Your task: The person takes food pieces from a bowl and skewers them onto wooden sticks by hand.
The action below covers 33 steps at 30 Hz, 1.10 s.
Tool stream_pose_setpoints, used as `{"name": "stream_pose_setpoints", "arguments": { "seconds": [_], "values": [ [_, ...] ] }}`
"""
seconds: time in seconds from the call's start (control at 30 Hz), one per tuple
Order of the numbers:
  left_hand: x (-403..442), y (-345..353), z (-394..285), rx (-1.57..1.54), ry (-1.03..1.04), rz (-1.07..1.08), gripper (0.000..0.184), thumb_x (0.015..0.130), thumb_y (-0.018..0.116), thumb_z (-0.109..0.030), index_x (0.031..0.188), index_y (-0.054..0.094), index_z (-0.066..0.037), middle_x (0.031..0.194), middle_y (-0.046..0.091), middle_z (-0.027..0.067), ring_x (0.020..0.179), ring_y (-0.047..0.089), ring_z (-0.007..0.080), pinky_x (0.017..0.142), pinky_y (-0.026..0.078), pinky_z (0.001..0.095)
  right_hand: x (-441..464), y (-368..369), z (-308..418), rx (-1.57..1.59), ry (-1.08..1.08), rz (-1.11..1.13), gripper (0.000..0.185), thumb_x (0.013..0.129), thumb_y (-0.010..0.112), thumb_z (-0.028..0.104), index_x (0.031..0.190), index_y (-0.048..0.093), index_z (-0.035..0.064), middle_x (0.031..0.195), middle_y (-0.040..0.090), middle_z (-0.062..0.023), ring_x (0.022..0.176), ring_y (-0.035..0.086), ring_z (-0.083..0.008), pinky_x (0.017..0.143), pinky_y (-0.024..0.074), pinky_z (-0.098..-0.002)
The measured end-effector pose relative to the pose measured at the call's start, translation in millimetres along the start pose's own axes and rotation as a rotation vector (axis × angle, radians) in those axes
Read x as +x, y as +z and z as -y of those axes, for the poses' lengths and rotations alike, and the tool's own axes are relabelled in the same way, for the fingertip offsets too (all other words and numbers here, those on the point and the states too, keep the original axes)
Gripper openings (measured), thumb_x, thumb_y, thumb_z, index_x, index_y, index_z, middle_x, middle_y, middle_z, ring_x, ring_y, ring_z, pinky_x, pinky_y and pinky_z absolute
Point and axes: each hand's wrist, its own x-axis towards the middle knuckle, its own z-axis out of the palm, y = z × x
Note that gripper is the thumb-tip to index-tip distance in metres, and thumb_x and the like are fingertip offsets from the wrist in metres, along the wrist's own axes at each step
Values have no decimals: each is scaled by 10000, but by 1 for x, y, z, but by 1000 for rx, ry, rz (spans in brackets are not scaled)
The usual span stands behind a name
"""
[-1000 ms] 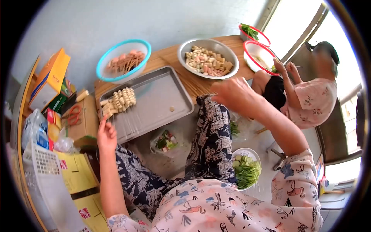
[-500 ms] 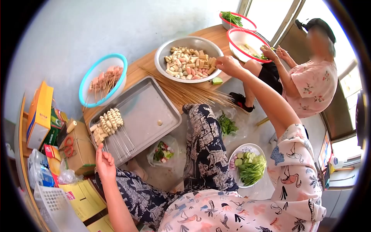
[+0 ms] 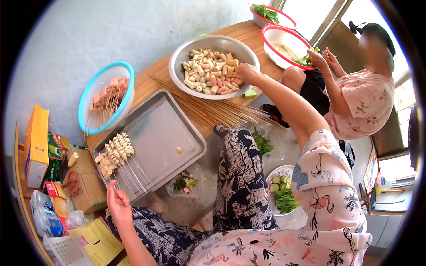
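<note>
Beside the near left corner of the metal tray (image 3: 195,137) is my left hand (image 3: 119,203), its fingers curled round a thin skewer whose end shows past the palm. Skewers of pale knotted pieces (image 3: 119,148) and short rolls (image 3: 105,165) lie at the tray's left end. My right hand (image 3: 248,74) reaches over the right rim of the big metal bowl (image 3: 177,66), fingers pinched at the cut food pieces (image 3: 213,71); what they grip is hidden. Loose bamboo skewers (image 3: 213,111) lie on the wooden table between bowl and tray.
Back left stands a blue-rimmed basin (image 3: 91,82) of skewered meat. Red-rimmed bowls (image 3: 277,53) stand at the back right, by a seated person (image 3: 361,102) handling greens. A plate of cucumber and greens (image 3: 270,170), bagged vegetables (image 3: 186,182) and a cardboard box (image 3: 91,186) are lower down.
My right hand has gone from above the skewers to the bowl's right side and onto the food. My left hand stays near the tray's corner. The view has shifted.
</note>
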Motion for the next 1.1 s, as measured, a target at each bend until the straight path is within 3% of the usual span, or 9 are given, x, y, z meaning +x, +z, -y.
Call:
{"name": "stream_pose_setpoints", "arguments": {
  "seconds": [0.2,0.23,0.27,0.37,0.57,0.63,0.73,0.9,1.1],
  "values": [
    [-1,6,0,32,0,-15,268,997,424,-242,1132,538,-40,614,448,-12,504,400,62,430,294,194,5,21,15,-355,-26,97,281,783,617,260,987,695,83,1071,648,-152,1078,578,-316,885,444,-421],
    [-1,6,0,36,-3,-19,268,997,424,-242,1132,538,-40,614,448,-12,504,400,62,430,294,194,7,27,12,-362,-67,14,217,775,591,255,881,701,102,936,666,-161,930,626,-313,823,474,-408],
    [-1,7,0,38,-4,-23,269,997,424,-242,1132,536,-37,616,451,-11,504,401,60,429,295,192,10,30,12,-361,-69,17,217,775,591,255,881,701,102,936,666,-161,930,626,-313,823,474,-408],
    [-2,9,1,41,-6,-31,271,999,422,-241,1134,534,-34,616,453,-9,502,402,59,428,298,190,13,29,19,-347,37,163,334,776,612,289,1020,691,76,1127,634,-152,1114,559,-318,919,415,-439],
    [-1,9,2,34,-2,-22,272,999,421,-240,1138,532,-35,619,459,-7,505,410,59,424,304,189,22,37,11,-207,11,97,274,754,612,332,909,707,127,948,679,-114,939,639,-275,820,480,-389],
    [-1,8,2,36,-5,-24,274,999,422,-242,1141,531,-35,621,461,-6,506,412,59,423,305,189,24,28,24,10,181,223,299,732,625,311,947,700,117,974,674,-112,948,636,-271,810,485,-391],
    [0,7,2,61,-4,-35,272,997,426,-239,1150,527,-38,621,465,-6,508,413,59,425,302,190,8,11,41,-95,76,393,310,703,648,270,953,693,92,975,669,-126,955,634,-274,794,492,-394],
    [-1,7,4,62,-4,-30,264,995,423,-226,1154,531,-45,619,468,-5,501,415,63,438,297,192,23,31,37,-63,135,360,278,669,663,168,929,695,78,992,663,-142,952,630,-280,777,499,-389],
    [-3,8,3,66,2,-25,266,996,421,-225,1156,532,-44,622,474,-1,500,416,66,440,300,195,31,26,28,270,17,85,166,672,682,189,800,689,83,749,677,-109,760,654,-277,679,508,-346]
  ]
}}
